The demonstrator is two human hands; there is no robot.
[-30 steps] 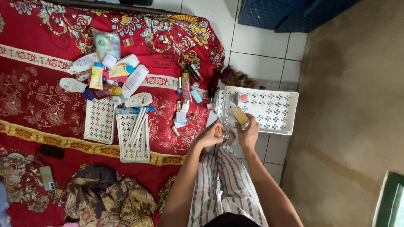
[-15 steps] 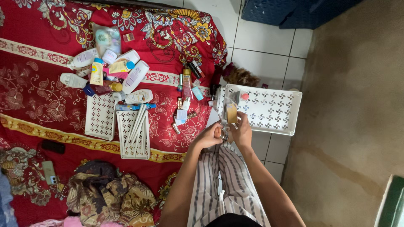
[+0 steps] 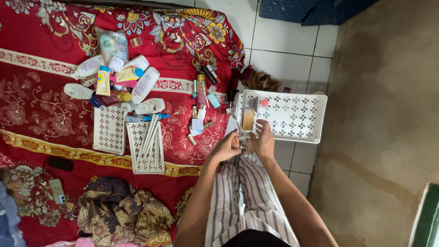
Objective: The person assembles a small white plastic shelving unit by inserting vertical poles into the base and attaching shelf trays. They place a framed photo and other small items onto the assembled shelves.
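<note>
Both our hands are bunched together right over our striped trousers [image 3: 247, 192], at the near edge of the white plastic tray [image 3: 297, 119]. Our right hand [image 3: 264, 141] is curled around a small clear bottle [image 3: 248, 120] with amber liquid in it, standing up just inside the tray's left end. Our left hand [image 3: 226, 147] is closed too, pinching something tiny near the bottle's bottom, can't tell what. The tray's got that pinwheel cut-out pattern, hard and glossy. The red floral cloth [image 3: 41, 110] beside us is covered in tubes and bottles.
</note>
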